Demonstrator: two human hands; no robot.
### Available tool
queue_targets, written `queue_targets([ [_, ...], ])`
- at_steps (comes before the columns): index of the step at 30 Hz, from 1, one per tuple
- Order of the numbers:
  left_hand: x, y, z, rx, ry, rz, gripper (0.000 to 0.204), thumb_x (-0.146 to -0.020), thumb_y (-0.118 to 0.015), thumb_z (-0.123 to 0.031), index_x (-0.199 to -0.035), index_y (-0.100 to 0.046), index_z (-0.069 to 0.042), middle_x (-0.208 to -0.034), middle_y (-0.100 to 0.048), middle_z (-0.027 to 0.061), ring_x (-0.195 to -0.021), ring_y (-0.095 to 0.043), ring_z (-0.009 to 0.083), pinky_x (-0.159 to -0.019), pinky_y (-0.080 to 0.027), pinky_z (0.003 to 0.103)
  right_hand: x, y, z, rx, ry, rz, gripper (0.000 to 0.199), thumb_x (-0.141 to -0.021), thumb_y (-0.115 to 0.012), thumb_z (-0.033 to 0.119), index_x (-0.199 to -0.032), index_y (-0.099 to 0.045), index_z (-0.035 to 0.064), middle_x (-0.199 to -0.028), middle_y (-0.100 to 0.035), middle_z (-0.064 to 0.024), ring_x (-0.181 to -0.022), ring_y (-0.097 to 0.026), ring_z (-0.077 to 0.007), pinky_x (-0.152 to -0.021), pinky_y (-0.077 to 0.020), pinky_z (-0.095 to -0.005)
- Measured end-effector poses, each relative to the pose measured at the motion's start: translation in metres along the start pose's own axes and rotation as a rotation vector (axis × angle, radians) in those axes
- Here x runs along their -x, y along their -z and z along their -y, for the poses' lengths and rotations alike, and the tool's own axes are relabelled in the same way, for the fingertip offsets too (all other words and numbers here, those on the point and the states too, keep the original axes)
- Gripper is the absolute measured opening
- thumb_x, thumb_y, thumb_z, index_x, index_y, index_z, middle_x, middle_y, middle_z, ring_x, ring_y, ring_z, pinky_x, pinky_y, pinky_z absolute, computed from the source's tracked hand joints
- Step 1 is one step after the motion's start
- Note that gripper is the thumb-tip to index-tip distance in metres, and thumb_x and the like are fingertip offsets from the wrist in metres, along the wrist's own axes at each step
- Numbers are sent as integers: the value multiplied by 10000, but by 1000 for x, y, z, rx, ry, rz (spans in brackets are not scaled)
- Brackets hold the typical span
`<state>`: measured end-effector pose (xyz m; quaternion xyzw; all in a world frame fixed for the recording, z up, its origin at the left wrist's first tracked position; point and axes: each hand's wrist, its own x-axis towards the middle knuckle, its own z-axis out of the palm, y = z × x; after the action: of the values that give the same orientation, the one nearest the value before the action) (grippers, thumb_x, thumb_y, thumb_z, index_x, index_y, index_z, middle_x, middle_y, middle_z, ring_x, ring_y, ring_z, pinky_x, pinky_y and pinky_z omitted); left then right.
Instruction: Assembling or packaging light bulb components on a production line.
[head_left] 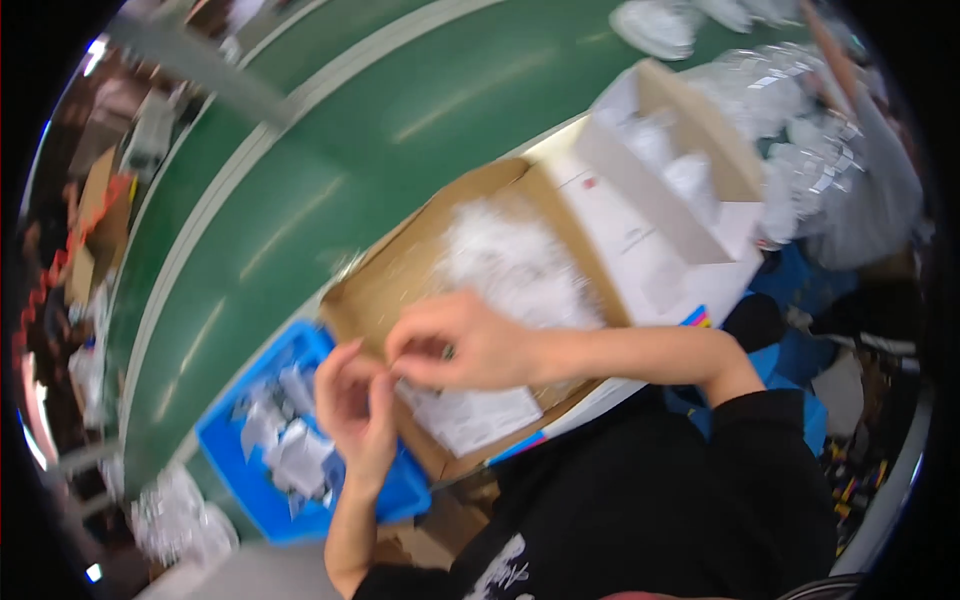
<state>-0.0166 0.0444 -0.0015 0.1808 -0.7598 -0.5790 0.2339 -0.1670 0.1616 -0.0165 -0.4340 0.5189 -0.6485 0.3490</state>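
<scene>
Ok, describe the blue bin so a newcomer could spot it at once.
Find the broad green surface, then the open brown cardboard box at its near edge. Immediately left of that box sits the blue bin, filled with whitish scraps. Its bright blue walls set it apart from the brown box.

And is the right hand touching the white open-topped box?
Apart: the head view shows the right hand well clear of the white open-topped box, with crumpled white plastic visible between them.

Blue bin point(408, 490), brown carton point(385, 278), green conveyor point(290, 215)
</scene>
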Motion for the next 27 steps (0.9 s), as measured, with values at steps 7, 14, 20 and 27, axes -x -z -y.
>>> queue_targets([
  [7, 7, -3, -1, 28, -20, -35, 403, -877, -553, 44, -1258, -428, -1, -802, -552, 47, -752, -534, 114, -724, -440, 228, 6, -8, 0, -58, 19, -18, 99, -849, -616, 104, -870, -596, 10, -728, -652, -68, -649, -634, -122, -594, -515, -255],
  [14, 6, -1, 0, 0, -28, -32, 403, -873, -557, 44, -1255, -434, 4, -804, -565, 55, -751, -539, 116, -710, -440, 231, 4, -11, 2, -156, -12, -20, 96, -854, -585, 89, -836, -573, -4, -687, -650, -66, -624, -624, -106, -584, -500, -238],
  [20, 2, 4, 3, -6, -44, -25, 400, -871, -559, 39, -1252, -439, 7, -808, -575, 62, -749, -547, 118, -705, -445, 230, -2, -12, -1, -74, 48, -2, 98, -878, -576, 95, -859, -577, -1, -726, -648, -49, -643, -616, -85, -586, -496, -225],
  [27, 4, -3, 0, -8, -132, -57, 389, -891, -558, -6, -1258, -430, -8, -769, -522, 19, -694, -493, 78, -629, -397, 196, 5, -15, 2, -297, -78, 72, 108, -912, -554, 112, -878, -550, 10, -745, -646, -38, -666, -631, -73, -559, -486, -212],
])
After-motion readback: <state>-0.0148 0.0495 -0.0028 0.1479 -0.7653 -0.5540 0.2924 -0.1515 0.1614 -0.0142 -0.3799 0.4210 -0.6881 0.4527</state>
